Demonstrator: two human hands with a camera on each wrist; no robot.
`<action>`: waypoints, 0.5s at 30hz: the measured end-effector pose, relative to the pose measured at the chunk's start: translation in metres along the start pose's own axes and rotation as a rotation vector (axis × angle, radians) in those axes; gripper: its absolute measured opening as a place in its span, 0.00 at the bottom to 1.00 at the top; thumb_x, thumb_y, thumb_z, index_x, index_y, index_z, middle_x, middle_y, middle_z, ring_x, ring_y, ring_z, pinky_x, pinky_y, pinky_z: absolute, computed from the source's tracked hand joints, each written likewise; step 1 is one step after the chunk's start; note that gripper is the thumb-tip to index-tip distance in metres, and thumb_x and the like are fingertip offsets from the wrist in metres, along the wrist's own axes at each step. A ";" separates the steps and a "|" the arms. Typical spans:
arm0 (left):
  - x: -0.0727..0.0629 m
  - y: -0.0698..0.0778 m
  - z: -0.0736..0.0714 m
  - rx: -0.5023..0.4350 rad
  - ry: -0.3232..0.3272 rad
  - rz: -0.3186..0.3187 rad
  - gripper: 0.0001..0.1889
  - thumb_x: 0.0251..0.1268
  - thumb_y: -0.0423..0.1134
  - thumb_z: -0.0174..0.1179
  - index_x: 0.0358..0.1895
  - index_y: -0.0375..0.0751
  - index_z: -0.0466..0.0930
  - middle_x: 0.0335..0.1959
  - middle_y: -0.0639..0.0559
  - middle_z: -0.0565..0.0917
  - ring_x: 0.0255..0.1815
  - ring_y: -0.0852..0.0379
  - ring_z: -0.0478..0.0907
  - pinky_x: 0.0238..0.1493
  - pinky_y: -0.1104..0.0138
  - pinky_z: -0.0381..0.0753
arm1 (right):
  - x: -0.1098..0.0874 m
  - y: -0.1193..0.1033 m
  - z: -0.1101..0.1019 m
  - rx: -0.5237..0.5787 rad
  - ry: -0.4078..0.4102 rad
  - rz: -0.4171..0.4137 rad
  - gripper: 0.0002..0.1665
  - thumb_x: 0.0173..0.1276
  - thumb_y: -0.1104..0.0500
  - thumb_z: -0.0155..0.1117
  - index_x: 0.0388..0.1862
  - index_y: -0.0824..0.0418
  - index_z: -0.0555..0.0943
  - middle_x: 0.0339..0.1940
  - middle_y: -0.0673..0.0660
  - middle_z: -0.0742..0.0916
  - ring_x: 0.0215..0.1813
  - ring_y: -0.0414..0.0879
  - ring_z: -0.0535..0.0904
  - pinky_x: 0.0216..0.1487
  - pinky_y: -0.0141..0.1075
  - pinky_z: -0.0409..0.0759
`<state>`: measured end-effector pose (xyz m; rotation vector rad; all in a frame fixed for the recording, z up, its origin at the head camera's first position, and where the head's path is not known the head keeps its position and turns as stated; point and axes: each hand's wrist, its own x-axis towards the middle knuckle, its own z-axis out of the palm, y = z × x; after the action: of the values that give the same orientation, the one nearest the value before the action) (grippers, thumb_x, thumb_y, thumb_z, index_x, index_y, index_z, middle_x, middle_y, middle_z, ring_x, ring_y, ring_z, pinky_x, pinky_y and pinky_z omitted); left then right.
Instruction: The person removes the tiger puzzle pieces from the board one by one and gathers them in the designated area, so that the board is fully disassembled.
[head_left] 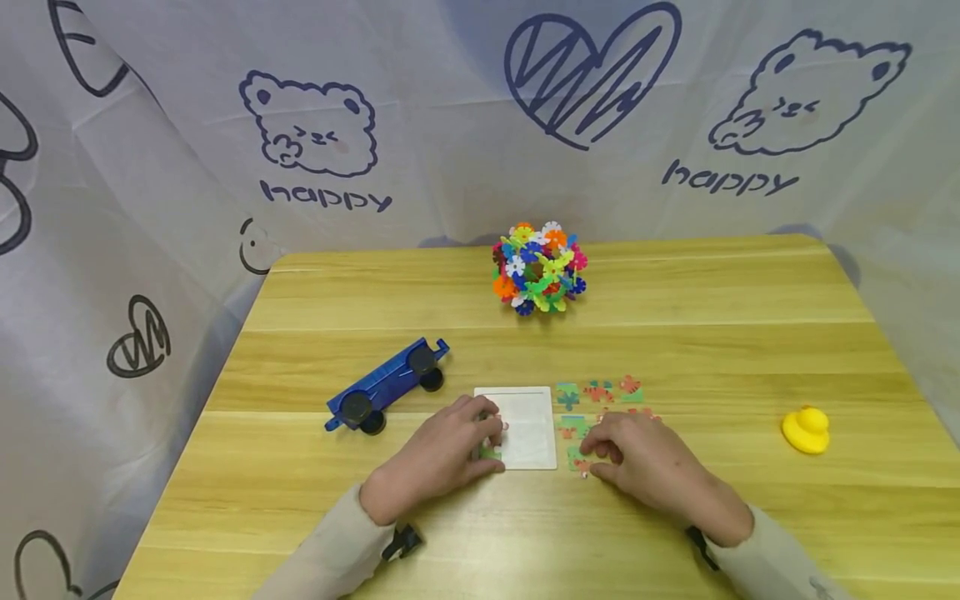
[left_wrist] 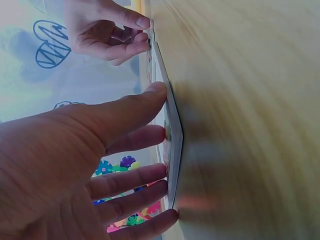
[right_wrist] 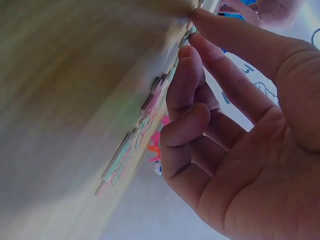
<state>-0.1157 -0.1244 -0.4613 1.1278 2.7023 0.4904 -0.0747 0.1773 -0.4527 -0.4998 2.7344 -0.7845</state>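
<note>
A white puzzle tray [head_left: 529, 429] lies flat in front of me with a few pieces at its left side, partly hidden under my left hand. My left hand [head_left: 452, 446] rests at that side, thumb on the near edge and loosely bent fingers over the tray [left_wrist: 175, 120]. To the right of the tray, my right hand [head_left: 647, 454] has its thumb and index finger at opposite sides of a green and red puzzle piece [head_left: 579, 462], low over the table. Its other fingers are curled in. Several loose puzzle pieces [head_left: 573, 425] lie around and behind this hand.
On the wooden table [head_left: 750, 333], a blue toy car chassis with black wheels [head_left: 390, 383] lies at the left. A ball of colourful flower-shaped pieces [head_left: 538, 268] stands at the back, and a yellow rubber duck [head_left: 807, 430] sits at the right. A printed cloth [head_left: 450, 167] hangs behind.
</note>
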 end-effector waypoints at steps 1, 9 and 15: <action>0.000 0.000 0.000 0.003 0.000 0.001 0.11 0.68 0.50 0.78 0.41 0.50 0.87 0.62 0.48 0.85 0.60 0.50 0.81 0.59 0.57 0.87 | 0.000 0.000 0.000 -0.002 0.002 -0.005 0.10 0.63 0.59 0.85 0.41 0.51 0.93 0.31 0.40 0.84 0.34 0.35 0.74 0.35 0.28 0.74; -0.002 -0.004 0.002 -0.011 0.003 -0.024 0.10 0.69 0.50 0.77 0.41 0.51 0.88 0.68 0.43 0.84 0.71 0.43 0.79 0.70 0.47 0.84 | 0.010 -0.009 -0.003 0.016 0.009 -0.066 0.10 0.65 0.56 0.84 0.43 0.51 0.92 0.31 0.40 0.84 0.34 0.34 0.75 0.36 0.28 0.75; -0.003 -0.005 0.003 -0.015 0.009 -0.005 0.12 0.70 0.51 0.76 0.48 0.50 0.90 0.72 0.40 0.82 0.73 0.39 0.80 0.71 0.45 0.84 | 0.032 -0.019 0.000 0.052 -0.006 -0.079 0.10 0.66 0.59 0.83 0.44 0.53 0.91 0.30 0.42 0.84 0.34 0.36 0.77 0.37 0.29 0.75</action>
<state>-0.1164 -0.1294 -0.4659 1.1171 2.7039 0.5156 -0.0987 0.1497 -0.4469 -0.6016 2.6958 -0.8701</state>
